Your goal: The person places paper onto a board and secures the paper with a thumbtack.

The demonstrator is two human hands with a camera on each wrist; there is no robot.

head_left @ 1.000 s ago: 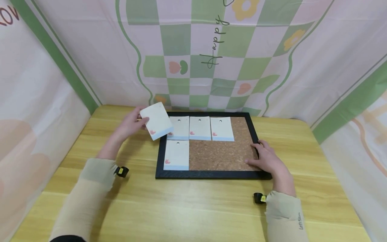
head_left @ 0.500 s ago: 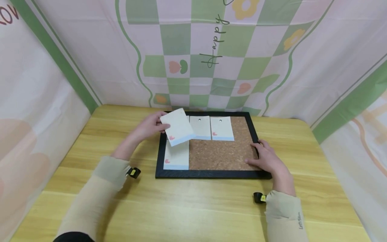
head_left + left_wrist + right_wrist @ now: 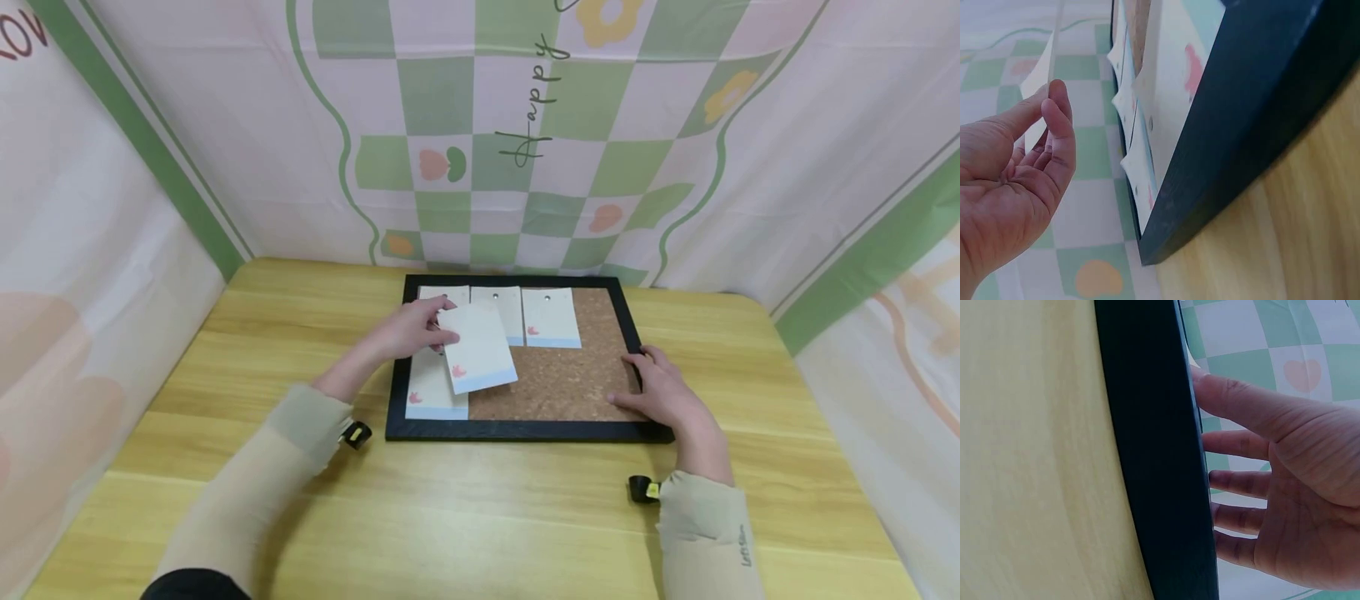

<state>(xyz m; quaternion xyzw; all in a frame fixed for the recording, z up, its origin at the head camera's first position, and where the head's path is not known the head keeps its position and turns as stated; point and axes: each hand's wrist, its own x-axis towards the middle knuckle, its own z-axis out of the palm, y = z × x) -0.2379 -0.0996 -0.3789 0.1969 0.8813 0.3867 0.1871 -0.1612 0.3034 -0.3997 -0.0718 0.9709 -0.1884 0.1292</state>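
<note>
My left hand [image 3: 414,330] pinches a sheet of white note paper [image 3: 480,343] by its left edge, thumb on top. The sheet bears a blue bottom stripe and a small pink print, and hangs tilted above the corkboard [image 3: 555,383]. In the left wrist view the held paper [image 3: 1039,75] shows nearly edge-on, with the thumb and fingers [image 3: 1060,128] around its edge. My right hand [image 3: 667,396] rests on the board's right side, thumb on the cork. Its fingers [image 3: 1241,481] look fairly straight at the black frame [image 3: 1160,456] in the right wrist view.
Three matching notes, such as the rightmost note [image 3: 551,318], lie in the board's top row, pinned with silver tacks. Another note [image 3: 437,392] lies below at left, partly covered. The board lies on a wooden table [image 3: 487,517] against a patterned curtain [image 3: 502,108].
My left hand has carried the note paper rightward and toward me, from beyond the board's left edge to over its middle left. The right hand has stayed put.
</note>
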